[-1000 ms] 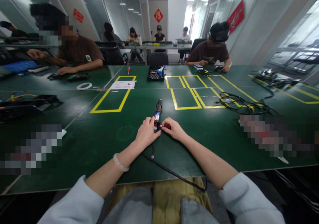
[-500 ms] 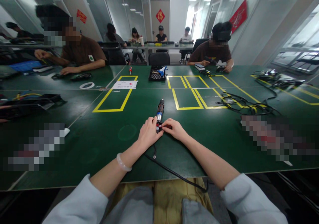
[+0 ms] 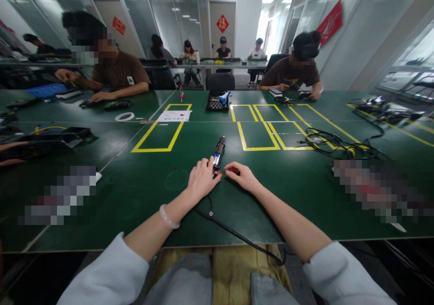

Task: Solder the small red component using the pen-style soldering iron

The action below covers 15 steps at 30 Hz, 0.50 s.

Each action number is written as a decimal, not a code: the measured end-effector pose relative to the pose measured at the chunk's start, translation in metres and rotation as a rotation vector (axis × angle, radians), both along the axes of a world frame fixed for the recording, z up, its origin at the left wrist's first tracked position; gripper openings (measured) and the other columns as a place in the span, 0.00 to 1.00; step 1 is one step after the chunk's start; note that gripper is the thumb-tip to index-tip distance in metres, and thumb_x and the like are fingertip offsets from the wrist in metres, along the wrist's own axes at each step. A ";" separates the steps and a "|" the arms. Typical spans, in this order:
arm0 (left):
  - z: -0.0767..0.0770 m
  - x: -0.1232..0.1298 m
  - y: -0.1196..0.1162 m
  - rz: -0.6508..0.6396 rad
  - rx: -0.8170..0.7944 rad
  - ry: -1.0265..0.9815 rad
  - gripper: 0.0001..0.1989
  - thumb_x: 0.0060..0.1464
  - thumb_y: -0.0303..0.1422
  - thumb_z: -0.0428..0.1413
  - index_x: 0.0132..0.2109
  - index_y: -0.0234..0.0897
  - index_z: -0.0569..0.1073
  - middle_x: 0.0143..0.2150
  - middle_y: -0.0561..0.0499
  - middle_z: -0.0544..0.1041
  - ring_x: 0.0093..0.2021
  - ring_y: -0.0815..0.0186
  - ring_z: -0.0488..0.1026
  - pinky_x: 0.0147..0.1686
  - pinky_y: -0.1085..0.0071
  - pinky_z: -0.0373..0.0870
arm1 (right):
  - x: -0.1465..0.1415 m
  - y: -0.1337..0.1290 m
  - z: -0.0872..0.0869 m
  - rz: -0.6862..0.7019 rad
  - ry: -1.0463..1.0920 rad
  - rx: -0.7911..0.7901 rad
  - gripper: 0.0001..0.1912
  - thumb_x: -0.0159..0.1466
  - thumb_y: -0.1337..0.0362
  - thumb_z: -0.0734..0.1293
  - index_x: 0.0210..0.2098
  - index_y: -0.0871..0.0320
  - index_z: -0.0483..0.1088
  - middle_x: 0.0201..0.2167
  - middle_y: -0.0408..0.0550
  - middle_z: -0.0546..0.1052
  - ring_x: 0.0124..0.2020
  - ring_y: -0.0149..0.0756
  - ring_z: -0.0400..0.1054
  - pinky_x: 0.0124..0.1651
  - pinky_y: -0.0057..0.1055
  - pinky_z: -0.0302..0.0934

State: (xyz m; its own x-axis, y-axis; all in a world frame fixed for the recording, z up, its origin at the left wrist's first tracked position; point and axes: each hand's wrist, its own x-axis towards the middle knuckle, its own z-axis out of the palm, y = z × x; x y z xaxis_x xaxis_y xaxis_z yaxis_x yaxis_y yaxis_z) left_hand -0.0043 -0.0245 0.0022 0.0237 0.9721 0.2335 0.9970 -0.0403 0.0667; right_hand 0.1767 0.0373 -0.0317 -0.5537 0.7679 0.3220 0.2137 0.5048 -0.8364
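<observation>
On the green table lies a dark tool body with a silver and blue middle [image 3: 219, 153], its narrow tip pointing away from me. My left hand [image 3: 202, 177] is closed on the tool's near end, where small red and orange parts show beside the thumb. Just to the right, my right hand [image 3: 241, 175] is apart from the tool with its fingers curled together; whether something small is between them is hidden. A black cable [image 3: 233, 236] runs from below my left hand over the table edge, and a thin lead with a ring end [image 3: 210, 213] lies near it.
A black tray [image 3: 217, 107] with a blue item stands at centre back. Yellow tape outlines [image 3: 261, 148] mark the table. Tangled cables [image 3: 325, 144] lie at right, a white ring [image 3: 125, 116] at left. Two people sit across the table.
My right hand has moved off the tool's near end, slightly to the right. My left hand stays on the tool. The whole view has shifted slightly.
</observation>
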 end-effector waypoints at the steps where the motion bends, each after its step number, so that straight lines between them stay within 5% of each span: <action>1: 0.001 -0.006 -0.001 0.002 -0.001 0.021 0.34 0.56 0.46 0.51 0.64 0.34 0.56 0.49 0.38 0.66 0.49 0.53 0.65 0.45 0.63 0.64 | 0.000 0.001 0.000 -0.007 -0.006 0.000 0.12 0.63 0.59 0.64 0.42 0.59 0.72 0.32 0.45 0.74 0.29 0.30 0.64 0.35 0.27 0.60; 15: 0.008 -0.174 -0.016 0.258 -0.126 0.235 0.33 0.60 0.49 0.40 0.65 0.32 0.55 0.56 0.35 0.63 0.50 0.48 0.66 0.46 0.58 0.64 | 0.004 0.000 0.004 -0.003 -0.068 0.029 0.10 0.64 0.61 0.63 0.38 0.60 0.73 0.31 0.45 0.74 0.29 0.29 0.63 0.34 0.26 0.58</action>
State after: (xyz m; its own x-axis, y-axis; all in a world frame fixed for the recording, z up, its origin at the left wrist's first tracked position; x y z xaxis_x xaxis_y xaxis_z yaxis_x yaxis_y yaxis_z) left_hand -0.1783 -0.0407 0.0102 -0.1872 0.9738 0.1289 0.9620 0.2082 -0.1764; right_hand 0.1803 0.0372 -0.0278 -0.5722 0.7608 0.3061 0.2709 0.5277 -0.8051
